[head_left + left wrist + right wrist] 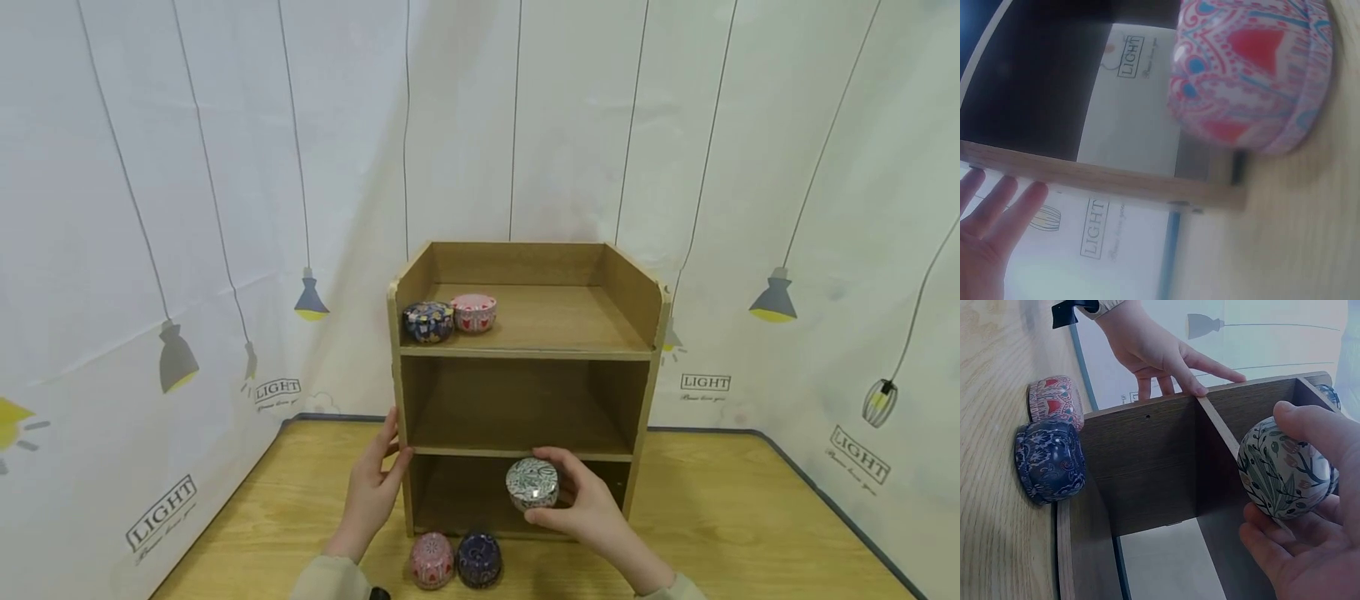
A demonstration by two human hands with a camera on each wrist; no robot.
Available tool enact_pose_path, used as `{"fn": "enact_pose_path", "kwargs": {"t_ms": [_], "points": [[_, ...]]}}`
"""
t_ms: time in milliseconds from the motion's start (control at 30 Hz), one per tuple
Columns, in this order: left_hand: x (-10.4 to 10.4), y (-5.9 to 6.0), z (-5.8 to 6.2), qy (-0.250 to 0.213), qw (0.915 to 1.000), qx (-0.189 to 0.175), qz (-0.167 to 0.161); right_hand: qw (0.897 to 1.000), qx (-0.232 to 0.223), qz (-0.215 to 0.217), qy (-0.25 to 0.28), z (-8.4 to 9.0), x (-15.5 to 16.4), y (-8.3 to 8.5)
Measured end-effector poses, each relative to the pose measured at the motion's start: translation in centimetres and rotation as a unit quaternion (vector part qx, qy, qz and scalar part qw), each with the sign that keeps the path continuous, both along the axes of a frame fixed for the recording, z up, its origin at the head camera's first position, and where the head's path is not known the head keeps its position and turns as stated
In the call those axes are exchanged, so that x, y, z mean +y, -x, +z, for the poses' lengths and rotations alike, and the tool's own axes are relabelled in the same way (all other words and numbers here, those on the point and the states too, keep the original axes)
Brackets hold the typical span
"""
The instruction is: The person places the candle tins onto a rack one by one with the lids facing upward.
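- Right hand (592, 508) grasps a white leaf-patterned tin (532, 483), thumb over the top and fingers curled beneath, holding it at the mouth of the lowest bay of the wooden shelf unit (525, 392).
- Left hand (372, 486), fingers straight and released, presses flat against the unit's left wall at about 9 o'clock, apparently steadying it.
- At 6 o'clock, on the table (750, 517) just before the unit, a pink tin (432, 559) and a navy tin (479, 558) sit touching.
- Up at 12 o'clock, the top shelf carries a dark blue tin (428, 322) beside another pink one (473, 312).
- Only the right wrist view shows the fingers cupped under the leaf tin; the head view alone shows the top shelf.
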State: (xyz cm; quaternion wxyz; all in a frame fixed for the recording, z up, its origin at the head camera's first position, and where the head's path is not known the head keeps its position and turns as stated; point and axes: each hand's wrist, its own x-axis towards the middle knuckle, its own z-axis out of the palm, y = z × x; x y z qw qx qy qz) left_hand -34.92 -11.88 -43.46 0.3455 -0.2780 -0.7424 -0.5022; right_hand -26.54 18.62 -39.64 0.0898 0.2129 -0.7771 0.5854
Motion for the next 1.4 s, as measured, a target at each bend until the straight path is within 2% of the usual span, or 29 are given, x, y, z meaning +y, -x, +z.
{"fn": "enact_pose_path", "kwargs": {"t_ms": [267, 667, 1033, 1400], "points": [[0.0, 0.0, -0.3, -0.002, 1.0000, -0.008, -0.004, 1.000, -0.006, 0.001, 0.005, 0.5, -0.3, -0.2], [0.1, 0.1, 0.1, -0.009, 0.9999, 0.002, -0.013, 1.000, 0.010, -0.009, -0.009, 1.4, -0.8, 0.1], [-0.1, 0.0, 0.0, 0.001, 0.9997, -0.022, -0.007, 1.000, 0.017, 0.000, -0.004, 1.8, -0.9, 0.3], [-0.1, 0.0, -0.1, 0.003, 0.9997, -0.026, 0.002, 0.999, 0.041, 0.002, -0.004, 2.0, -1.0, 0.8]]}}
